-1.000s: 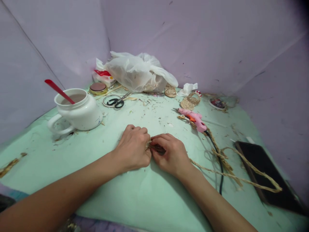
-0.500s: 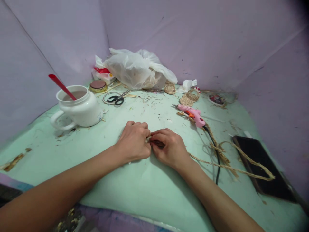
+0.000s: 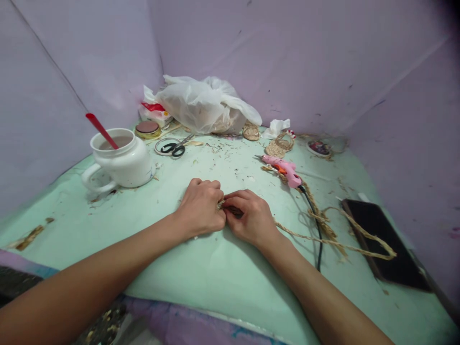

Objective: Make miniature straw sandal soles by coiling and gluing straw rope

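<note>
At the middle of the pale green table (image 3: 215, 282), my left hand (image 3: 203, 207) is closed around a small piece of woven straw work (image 3: 220, 204), most of it hidden by the fingers. My right hand (image 3: 249, 215) meets it from the right, thumb and fingers pinched on the same piece. A twisted straw rope (image 3: 305, 238) comes out from under my right hand and runs right, looping over a dark phone (image 3: 386, 244). Beyond my right hand lies a pink hot glue gun (image 3: 283, 168) with a black cord.
A white mug (image 3: 124, 160) with a red-handled utensil (image 3: 101, 130) stands at left. Black-handled scissors (image 3: 177, 147), a round tin (image 3: 147, 128) and a white plastic bag (image 3: 201, 103) lie at the back. Woven straw pieces (image 3: 276, 146) sit near the wall, with scraps scattered about.
Both hands keep their hold, with hardly any movement. The view has shifted slightly, so the mug sits a little further right and the phone a little further left.
</note>
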Action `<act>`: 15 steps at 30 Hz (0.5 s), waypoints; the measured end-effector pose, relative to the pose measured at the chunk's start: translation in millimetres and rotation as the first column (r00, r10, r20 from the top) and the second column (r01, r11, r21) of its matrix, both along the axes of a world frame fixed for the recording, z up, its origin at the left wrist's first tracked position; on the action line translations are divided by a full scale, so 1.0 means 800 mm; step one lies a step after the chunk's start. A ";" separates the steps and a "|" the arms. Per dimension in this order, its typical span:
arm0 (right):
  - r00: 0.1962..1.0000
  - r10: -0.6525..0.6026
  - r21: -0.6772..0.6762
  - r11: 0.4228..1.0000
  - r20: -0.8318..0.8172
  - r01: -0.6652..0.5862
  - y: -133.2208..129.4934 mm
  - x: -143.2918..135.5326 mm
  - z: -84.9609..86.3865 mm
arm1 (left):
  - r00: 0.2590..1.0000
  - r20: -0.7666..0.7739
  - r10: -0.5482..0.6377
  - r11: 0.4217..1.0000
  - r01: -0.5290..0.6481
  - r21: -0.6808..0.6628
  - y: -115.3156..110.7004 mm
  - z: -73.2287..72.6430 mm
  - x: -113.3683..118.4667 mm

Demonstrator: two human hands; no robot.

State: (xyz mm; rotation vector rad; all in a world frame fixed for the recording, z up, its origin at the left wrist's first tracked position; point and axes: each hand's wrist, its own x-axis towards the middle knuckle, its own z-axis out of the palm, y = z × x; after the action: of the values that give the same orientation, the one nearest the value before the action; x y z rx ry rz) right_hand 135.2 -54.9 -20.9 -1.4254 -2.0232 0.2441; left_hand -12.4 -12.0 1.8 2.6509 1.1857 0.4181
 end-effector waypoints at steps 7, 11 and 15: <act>1.000 -0.009 -0.009 1.000 -0.006 0.009 0.000 0.001 -0.002 | 1.000 -0.004 0.002 1.000 -0.002 -0.014 -0.001 0.001 0.001; 1.000 -0.010 -0.013 1.000 0.001 0.010 -0.001 0.000 0.000 | 1.000 -0.020 0.004 0.999 -0.004 -0.034 -0.003 0.005 0.001; 1.000 0.007 -0.003 1.000 0.011 -0.007 -0.001 0.000 0.003 | 0.996 -0.045 -0.073 0.990 0.067 -0.128 0.013 0.021 -0.014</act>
State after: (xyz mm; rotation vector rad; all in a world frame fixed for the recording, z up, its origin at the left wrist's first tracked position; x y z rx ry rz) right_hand 135.1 -55.6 -18.8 -1.4249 -2.0374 0.2428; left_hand -23.6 -1.8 18.4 2.5988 1.0906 0.2570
